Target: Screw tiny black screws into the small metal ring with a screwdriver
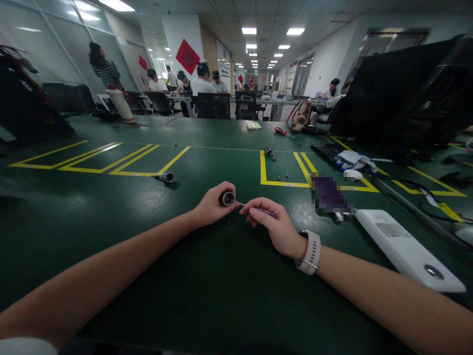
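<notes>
Dark metal cylindrical part (168, 177) lying on green tabletop (148, 296) | left hand (212, 204): fingers curled, gripping black cylindrical housing (222, 199) above tabletop, open end toward camera | tiny part (228, 222) below housing | slim screwdriver (269, 214), tip at housing's rim | right hand (277, 227): thumb and fingers pinching screwdriver | white power bank (410, 264), right

Single head view from above green tabletop (221, 286), facing forward and down; left hand (213, 206), right hand (280, 228) close, room (334, 54) beyond
</notes>
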`<state>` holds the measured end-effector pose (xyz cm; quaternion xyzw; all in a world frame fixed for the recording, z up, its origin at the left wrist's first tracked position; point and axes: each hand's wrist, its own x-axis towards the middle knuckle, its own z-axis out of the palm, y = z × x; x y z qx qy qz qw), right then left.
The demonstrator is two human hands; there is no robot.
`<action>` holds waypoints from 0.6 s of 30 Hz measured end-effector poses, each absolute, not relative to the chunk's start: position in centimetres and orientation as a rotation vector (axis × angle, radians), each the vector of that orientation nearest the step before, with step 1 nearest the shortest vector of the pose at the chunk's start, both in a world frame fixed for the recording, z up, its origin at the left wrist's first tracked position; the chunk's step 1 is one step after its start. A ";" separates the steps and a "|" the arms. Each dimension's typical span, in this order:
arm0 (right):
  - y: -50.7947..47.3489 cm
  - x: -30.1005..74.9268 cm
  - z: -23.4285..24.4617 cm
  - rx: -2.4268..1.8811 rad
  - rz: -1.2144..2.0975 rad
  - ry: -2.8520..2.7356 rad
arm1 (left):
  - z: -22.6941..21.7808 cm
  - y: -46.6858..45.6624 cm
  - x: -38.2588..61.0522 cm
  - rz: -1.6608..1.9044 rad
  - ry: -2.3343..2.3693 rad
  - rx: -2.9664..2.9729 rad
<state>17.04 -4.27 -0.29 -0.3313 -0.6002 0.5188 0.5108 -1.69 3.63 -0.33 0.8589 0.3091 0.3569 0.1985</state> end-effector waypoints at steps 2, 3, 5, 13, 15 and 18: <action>-4.2 17.0 -0.2 -0.810 1.246 -1.443 | -0.4 3.6 -1.7 0.997 0.863 2.375; -4.2 17.0 -0.2 -0.809 1.247 -1.444 | -0.4 3.6 -1.7 1.000 0.866 2.364; -4.2 17.0 -0.2 -0.801 1.257 -1.458 | -0.5 3.5 -1.7 1.005 0.865 2.350; -4.2 17.1 -0.2 -0.780 1.304 -1.505 | -0.5 3.8 -1.8 0.956 0.815 2.403; -4.2 17.2 -0.2 -0.772 1.316 -1.507 | -0.4 3.8 -1.9 0.946 0.787 2.404; -4.2 17.2 -0.2 -0.762 1.329 -1.520 | -0.4 3.7 -1.9 0.944 0.780 2.403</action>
